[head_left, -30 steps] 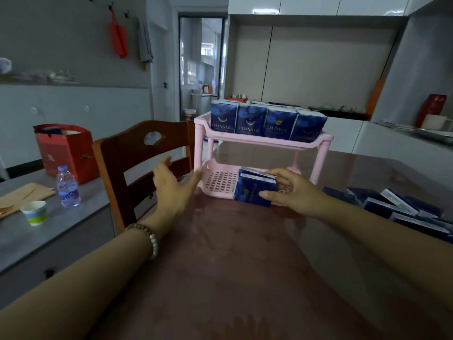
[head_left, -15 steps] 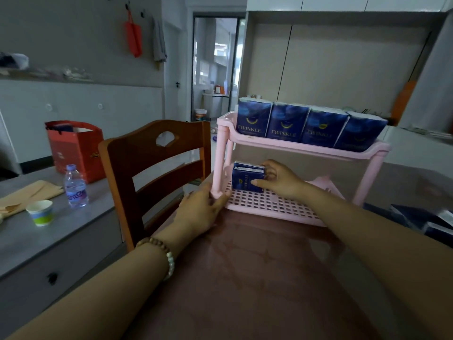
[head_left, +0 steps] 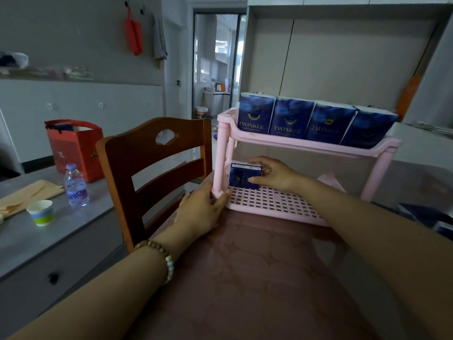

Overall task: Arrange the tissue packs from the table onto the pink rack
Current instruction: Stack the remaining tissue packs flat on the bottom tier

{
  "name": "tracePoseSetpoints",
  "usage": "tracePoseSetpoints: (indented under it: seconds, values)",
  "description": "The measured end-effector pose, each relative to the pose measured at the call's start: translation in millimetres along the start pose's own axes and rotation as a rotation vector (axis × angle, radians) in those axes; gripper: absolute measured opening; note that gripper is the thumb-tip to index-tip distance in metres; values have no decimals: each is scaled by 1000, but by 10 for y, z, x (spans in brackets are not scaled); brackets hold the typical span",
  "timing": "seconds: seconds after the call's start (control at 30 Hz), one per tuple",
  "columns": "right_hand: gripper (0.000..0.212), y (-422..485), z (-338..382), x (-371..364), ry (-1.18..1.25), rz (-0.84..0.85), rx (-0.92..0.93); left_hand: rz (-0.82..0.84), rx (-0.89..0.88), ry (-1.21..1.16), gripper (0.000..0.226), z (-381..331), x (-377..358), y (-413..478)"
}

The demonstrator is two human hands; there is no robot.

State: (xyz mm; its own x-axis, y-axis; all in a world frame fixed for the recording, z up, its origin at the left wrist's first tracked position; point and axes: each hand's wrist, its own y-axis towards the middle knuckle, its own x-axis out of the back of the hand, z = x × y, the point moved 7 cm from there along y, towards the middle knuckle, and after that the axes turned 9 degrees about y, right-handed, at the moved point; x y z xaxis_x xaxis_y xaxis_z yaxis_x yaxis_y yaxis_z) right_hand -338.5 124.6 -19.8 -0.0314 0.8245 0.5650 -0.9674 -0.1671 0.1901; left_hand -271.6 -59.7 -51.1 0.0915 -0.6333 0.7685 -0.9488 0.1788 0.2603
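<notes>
Four tissue packs (head_left: 313, 121) in head view, upright, side by side and touching, along top tier (head_left: 306, 144) of pink rack (head_left: 226, 117). On lower tier (head_left: 269, 202), at the rack's left end just beside left front post (head_left: 221, 165), one lone pack (head_left: 241, 176), upright, label forward. Right grip (head_left: 274, 174) closed on that lone pack: thumb across its front face, fingers over top and far side. Left grip (head_left: 198, 212) wrapped round foot of the rack's left front post, thumb pressed on lower tier's front edge, bracing. Rack on glossy reddish table (head_left: 245, 278), its left end near the table's edge; wooden chair (head_left: 152, 163) just left of the rack. More dark packs (head_left: 421, 212) on table right of the rack, cropped and blurred, count unclear.

Judged step: seating first pack of lower row, release not yet made. Only one pack on lower tier, so roughly half done at best.

Risks from here:
- Lone pack toppling on release, with no neighbour to lean on and a slotted floor beneath. Cause: letting go before flat seating of its base.
- Knuckles catching underside of top tier on withdrawal, jolting the four packs above.
- Rack skidding on glossy table toward the near edge. Cause: leftward push from right grip without left grip's brace.
</notes>
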Motion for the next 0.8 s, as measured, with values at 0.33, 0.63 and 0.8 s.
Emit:
tracePoseSetpoints:
  seconds: [0.33, 0.63, 0.8]
  values:
    - [65, -22, -65, -20, -16, -22, -41, 25, 9, 2, 53, -36, -4, -35]
    - [56, -52, -80, -31, 36, -39, -44, 6, -7, 16, 50, -48, 12, -38]
    - [66, -43, -89, -27, 2, -46, -44, -6, -6, 44, 49, -48, 23, -35]
